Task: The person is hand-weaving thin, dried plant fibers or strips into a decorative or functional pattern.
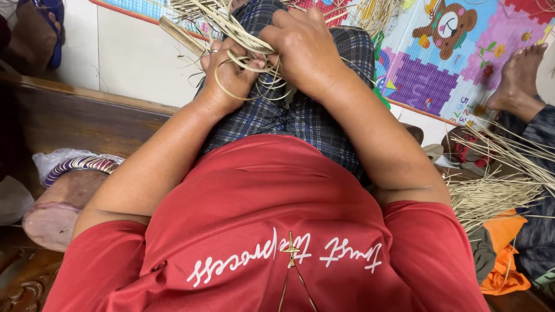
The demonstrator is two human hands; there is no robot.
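Left hand [228, 78]: clenched around a looped bundle of thin pale straw strips [254, 60], pinning it steady over the lap.
Right hand [303, 49]: fingers curled, gripping the same strips from above.
Lap: dark blue checked cloth [295, 118] supports the work.
Right side: loose pale straw pile [491, 193] within reach.

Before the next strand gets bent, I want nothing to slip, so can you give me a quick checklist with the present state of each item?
1. Left hand grips the pale strips: ok, fingers curled around looped strands.
2. Right hand on the same bundle: ok, it covers the strips from above.
3. Work rests on the plaid lap: ok.
4. Loose strand ends free of tangles: cannot tell, the hands hide the middle.
5. Spare strips in reach: ok, a pile lies at the right side.
6. Another person's foot apart from the work: ok, it rests on the colourful mat.
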